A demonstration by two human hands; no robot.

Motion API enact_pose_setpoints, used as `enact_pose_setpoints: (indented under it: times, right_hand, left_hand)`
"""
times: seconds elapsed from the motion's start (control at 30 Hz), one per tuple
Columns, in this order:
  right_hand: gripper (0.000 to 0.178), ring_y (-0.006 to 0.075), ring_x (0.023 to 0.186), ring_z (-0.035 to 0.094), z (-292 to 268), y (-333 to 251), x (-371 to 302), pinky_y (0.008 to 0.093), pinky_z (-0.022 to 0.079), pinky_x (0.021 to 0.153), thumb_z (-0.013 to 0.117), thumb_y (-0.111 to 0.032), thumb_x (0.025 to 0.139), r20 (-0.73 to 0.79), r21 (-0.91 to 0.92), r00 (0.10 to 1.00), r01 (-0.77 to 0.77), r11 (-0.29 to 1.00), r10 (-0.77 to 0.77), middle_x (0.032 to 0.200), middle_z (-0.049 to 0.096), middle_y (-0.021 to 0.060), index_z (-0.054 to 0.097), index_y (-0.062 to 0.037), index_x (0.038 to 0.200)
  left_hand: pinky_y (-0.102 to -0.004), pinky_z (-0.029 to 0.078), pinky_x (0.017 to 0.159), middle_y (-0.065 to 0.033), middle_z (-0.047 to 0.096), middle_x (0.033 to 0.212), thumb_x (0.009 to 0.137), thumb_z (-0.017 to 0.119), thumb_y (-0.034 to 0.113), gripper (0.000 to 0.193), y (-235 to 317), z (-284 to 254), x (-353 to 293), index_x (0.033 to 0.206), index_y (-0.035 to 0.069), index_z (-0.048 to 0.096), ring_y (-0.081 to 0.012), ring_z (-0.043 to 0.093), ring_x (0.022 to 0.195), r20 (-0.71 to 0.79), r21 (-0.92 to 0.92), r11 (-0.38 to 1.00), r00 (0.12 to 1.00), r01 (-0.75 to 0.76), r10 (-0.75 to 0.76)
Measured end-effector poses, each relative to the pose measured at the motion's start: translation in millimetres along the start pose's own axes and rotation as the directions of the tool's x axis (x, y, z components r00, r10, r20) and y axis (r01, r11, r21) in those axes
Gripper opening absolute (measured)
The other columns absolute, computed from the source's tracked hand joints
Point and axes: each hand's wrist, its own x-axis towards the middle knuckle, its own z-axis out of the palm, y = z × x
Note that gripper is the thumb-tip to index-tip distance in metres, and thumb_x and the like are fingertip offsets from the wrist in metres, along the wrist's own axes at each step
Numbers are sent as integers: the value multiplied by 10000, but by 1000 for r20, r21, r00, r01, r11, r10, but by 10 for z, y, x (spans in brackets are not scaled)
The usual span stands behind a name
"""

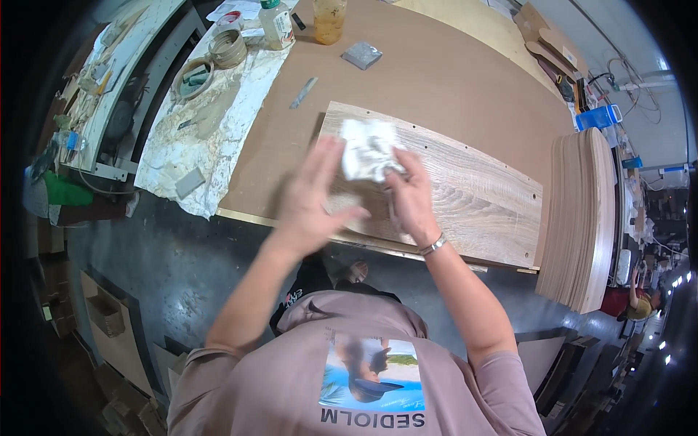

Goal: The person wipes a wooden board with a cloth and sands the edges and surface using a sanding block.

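While my right hand (412, 195) pinches a crumpled white cloth (368, 149) between thumb and fingers, my left hand (309, 207) is spread and clamped on nothing, blurred beside the cloth's left edge; whether they touch, I cannot tell. Under the cloth is a long, rectangular, light wood-grain board (472, 200), lying flat along the near side of the brown-topped counter (436, 65), the cloth over its left part.

To wipe well, I judge, I should fold the cloth into a flatter pad, press evenly and follow the grain in long, overlapping strokes toward the right end, going lightly over the small dark holes (536, 195), where fibres could snag. My left palm could steady the left end, since the board might slide.

Beyond the board on the far side lie a grey block (361, 55) and a thin grey strip (304, 92); to the right stands a tall stack of tan-edged panels (574, 218), so I would end strokes short of it.
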Motion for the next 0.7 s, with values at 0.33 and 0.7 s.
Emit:
enact_pose_setpoints:
  times: [0.33,0.7]
  right_hand:
    - [618,505,1349,346,-292,204,28,593,247,1130,675,-356,857,49,-846,927,236,478,-371,1475,395,284,506,-74,1381]
    - [629,525,1354,332,-219,160,-13,644,244,1111,680,-391,838,65,-876,939,215,431,-338,1480,377,288,507,-107,1372]
  left_hand:
    - [-444,459,940,-169,560,1258,676,640,18,479,-394,190,-293,1149,92,652,-393,517,1086,200,93,994,979,-62,42]
    - [-445,459,944,-198,619,1083,728,612,-15,325,-634,-40,-597,1043,10,691,-410,565,1072,179,-7,993,977,118,-114]
